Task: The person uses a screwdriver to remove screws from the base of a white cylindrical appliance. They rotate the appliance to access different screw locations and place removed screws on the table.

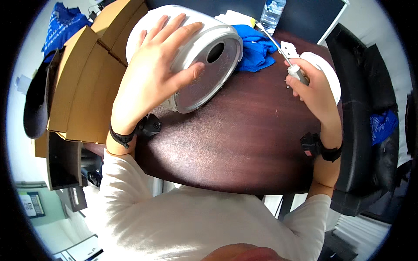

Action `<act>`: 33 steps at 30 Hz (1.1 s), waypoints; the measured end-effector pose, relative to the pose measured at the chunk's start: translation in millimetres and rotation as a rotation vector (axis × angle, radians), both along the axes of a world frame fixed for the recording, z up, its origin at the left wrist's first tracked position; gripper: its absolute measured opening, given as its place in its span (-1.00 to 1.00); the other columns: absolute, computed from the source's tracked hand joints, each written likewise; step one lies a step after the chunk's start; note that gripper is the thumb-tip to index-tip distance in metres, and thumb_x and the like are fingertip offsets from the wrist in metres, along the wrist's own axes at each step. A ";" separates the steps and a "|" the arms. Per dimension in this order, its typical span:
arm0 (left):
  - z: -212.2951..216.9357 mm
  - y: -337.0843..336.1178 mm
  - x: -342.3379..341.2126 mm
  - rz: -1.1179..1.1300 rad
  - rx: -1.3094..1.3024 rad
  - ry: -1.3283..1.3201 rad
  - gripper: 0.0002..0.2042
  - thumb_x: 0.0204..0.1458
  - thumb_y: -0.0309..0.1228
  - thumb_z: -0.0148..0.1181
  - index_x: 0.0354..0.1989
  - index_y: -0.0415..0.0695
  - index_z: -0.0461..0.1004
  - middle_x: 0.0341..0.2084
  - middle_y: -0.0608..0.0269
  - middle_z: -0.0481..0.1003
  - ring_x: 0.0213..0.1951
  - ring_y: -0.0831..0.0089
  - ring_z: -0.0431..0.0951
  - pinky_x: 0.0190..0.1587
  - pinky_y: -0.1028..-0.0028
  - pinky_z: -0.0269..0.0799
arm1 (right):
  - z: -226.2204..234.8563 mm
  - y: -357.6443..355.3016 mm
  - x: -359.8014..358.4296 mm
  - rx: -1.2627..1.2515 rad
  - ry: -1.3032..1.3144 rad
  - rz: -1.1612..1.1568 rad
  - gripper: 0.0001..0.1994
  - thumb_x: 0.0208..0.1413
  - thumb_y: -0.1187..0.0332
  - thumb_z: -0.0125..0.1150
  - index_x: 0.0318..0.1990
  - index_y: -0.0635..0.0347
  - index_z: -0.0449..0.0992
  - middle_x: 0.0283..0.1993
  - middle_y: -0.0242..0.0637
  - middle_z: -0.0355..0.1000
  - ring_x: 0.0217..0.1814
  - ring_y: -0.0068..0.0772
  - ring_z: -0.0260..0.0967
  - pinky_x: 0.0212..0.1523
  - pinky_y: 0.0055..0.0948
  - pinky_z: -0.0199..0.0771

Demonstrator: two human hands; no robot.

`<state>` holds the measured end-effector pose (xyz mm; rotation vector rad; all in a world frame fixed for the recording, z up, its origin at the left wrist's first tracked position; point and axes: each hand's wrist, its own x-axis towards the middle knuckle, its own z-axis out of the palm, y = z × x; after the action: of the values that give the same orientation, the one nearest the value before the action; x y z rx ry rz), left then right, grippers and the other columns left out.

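A white, drum-shaped plastic appliance (185, 17) lies tilted on its side at the far left of the table. Its grey round end, with a dark oval hole, faces right and towards me. My left hand (163, 63) rests on its side, fingers spread and thumb reaching over the rim of that end. In my right hand (309, 82) is a screwdriver (297, 71), gripped by its pale grey handle. Its long metal shaft points up and left, clear of the appliance. Beside that hand lies a white round cover (326, 71), partly hidden by it, and a small white part (288, 48) with holes.
A blue cloth (254, 50) lies right of the appliance, with a white and yellow cloth (235, 18) behind it. A water bottle (273, 15) stands at the back before a dark partition (305, 17). Cardboard boxes (80, 87) flank the left; a black sofa (363, 113) is at right.
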<state>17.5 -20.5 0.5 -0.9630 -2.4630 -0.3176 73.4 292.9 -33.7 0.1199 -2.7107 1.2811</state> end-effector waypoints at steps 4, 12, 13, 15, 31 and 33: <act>3.1 7.3 -13.8 -0.012 0.037 -0.046 -0.32 -0.15 -0.04 0.39 0.16 -0.06 0.39 0.17 -0.12 0.28 0.22 0.00 0.30 0.16 0.11 0.34 | 1.7 7.9 -0.2 -0.079 -0.025 0.029 -0.70 0.07 0.44 0.22 -0.02 0.24 0.46 -0.50 -0.45 0.35 -0.56 -0.67 0.30 -0.52 -0.62 0.27; -30.4 -1.8 15.2 0.012 0.169 -0.072 0.06 -0.45 -0.03 0.56 0.31 -0.12 0.13 0.32 -0.18 0.02 0.37 -0.15 -0.08 0.33 -0.01 -0.02 | 7.7 16.9 5.3 -0.041 0.005 -0.025 -0.68 0.08 0.43 0.24 0.01 0.26 0.46 -0.45 -0.41 0.38 -0.54 -0.66 0.31 -0.52 -0.63 0.29; -37.2 -3.7 16.6 0.024 0.194 -0.081 0.03 -0.40 -0.11 0.56 0.34 -0.05 0.10 0.34 -0.16 -0.04 0.37 -0.22 -0.13 0.33 -0.06 -0.06 | 8.7 16.7 6.1 -0.046 0.009 -0.025 -0.67 0.08 0.43 0.24 0.02 0.26 0.46 -0.44 -0.40 0.39 -0.54 -0.67 0.31 -0.52 -0.63 0.30; -48.2 -6.9 18.3 0.020 0.235 -0.018 -0.05 -0.28 -0.20 0.50 0.36 0.01 0.08 0.36 -0.17 -0.09 0.36 -0.30 -0.18 0.33 -0.11 -0.11 | 12.2 14.2 9.9 -0.080 0.002 -0.012 -0.67 0.08 0.45 0.23 0.02 0.27 0.46 -0.39 -0.37 0.40 -0.53 -0.67 0.30 -0.51 -0.64 0.31; -2.6 21.4 -14.5 -0.052 -0.014 -0.040 -0.32 -0.06 -0.31 0.27 0.31 0.10 0.20 0.34 0.02 0.09 0.35 -0.15 0.01 0.34 0.04 0.04 | 22.1 3.2 23.2 -0.133 0.004 0.109 -0.67 0.08 0.47 0.23 0.03 0.26 0.44 -0.42 -0.37 0.40 -0.54 -0.67 0.30 -0.51 -0.64 0.31; -15.5 20.8 -17.9 -0.075 0.090 0.007 -0.33 -0.08 -0.27 0.28 0.29 0.11 0.21 0.31 -0.07 0.11 0.30 -0.30 0.06 0.30 -0.04 0.09 | 21.8 3.9 22.8 -0.155 -0.005 0.124 -0.67 0.08 0.47 0.23 0.03 0.26 0.45 -0.42 -0.38 0.40 -0.54 -0.68 0.30 -0.51 -0.64 0.31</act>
<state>-0.4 0.3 -15.0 -1.0178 -2.3887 -0.4458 96.2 296.8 -11.9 0.2721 -2.6322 1.5215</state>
